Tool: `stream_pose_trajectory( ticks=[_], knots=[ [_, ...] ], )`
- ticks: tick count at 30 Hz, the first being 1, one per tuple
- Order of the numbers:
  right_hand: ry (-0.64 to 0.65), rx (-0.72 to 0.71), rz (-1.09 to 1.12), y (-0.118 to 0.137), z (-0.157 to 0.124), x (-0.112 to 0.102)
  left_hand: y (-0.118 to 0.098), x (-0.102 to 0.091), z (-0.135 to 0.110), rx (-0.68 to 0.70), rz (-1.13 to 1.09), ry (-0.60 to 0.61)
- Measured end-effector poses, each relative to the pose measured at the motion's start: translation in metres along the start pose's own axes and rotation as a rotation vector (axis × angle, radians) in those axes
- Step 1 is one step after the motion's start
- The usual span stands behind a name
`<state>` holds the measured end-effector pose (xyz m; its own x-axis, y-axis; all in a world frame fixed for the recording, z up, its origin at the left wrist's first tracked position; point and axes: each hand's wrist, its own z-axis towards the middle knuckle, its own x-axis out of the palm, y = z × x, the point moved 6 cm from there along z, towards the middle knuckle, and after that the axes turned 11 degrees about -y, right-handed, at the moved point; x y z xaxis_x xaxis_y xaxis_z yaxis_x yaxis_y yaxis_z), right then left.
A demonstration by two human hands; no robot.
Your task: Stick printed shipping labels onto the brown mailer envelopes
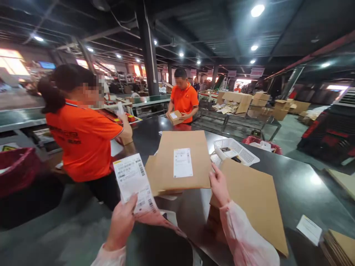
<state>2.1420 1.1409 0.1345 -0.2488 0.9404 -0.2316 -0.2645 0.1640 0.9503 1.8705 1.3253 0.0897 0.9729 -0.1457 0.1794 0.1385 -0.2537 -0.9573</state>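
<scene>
Head view, packing hall: label sheet (132, 181) held up over the near-left edge of the dark worktop (294, 184), pinched at its lower end by the left hand (121, 221) – thumb on the printed face, fingers behind. R of it, at worktop ctr, lies a flat carton (184, 146) w/ a white printed label (182, 163) stuck on top; it rests on another flattened carton. The right hand (219, 186) has its fingertips at the flat carton's near-right corner – cannot tell if they clamp the edge or only touch it. Under that wrist, toward the near-right edge, sits a cardboard stack (257, 207). Just beyond the stack, a white basket (235, 149). A paper slip (309, 229) lies near the right edge. At the left edge, a co-worker in an orange shirt (84, 140) faces away. At the far edge, a second person in orange (184, 99) holds a small box (175, 117) w/ both hands.
</scene>
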Motion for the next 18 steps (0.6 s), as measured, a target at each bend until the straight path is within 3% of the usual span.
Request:
stream_pose_trajectory(
  ticks=[2, 4, 6, 8, 10, 11, 13, 18],
  knots=[
    [0.081, 0.012, -0.070, 0.003, 0.012, 0.047, -0.005, -0.036, -0.004, -0.009, -0.013, -0.034],
    [0.099, -0.003, -0.166, 0.006, 0.012, 0.075, 0.000, -0.051, -0.015, -0.029, -0.028, 0.003],
    [0.201, -0.035, -0.180, 0.011, -0.003, 0.088, 0.012, -0.045, -0.030, -0.063, -0.062, 0.080],
    [0.498, 0.003, -0.054, 0.015, -0.037, 0.093, 0.025, -0.023, -0.047, -0.097, -0.079, 0.215],
    [0.758, 0.109, 0.157, 0.019, -0.080, 0.084, 0.032, 0.008, -0.063, -0.100, -0.057, 0.418],
    [0.778, 0.159, 0.239, 0.019, -0.096, 0.073, 0.033, 0.025, -0.071, -0.084, -0.045, 0.525],
    [0.662, 0.204, 0.287, 0.016, -0.116, 0.045, 0.031, 0.052, -0.080, -0.038, -0.053, 0.647],
    [0.473, 0.187, 0.039, 0.004, -0.124, -0.017, 0.040, 0.102, -0.097, -0.106, 0.062, 0.653]
  ],
)
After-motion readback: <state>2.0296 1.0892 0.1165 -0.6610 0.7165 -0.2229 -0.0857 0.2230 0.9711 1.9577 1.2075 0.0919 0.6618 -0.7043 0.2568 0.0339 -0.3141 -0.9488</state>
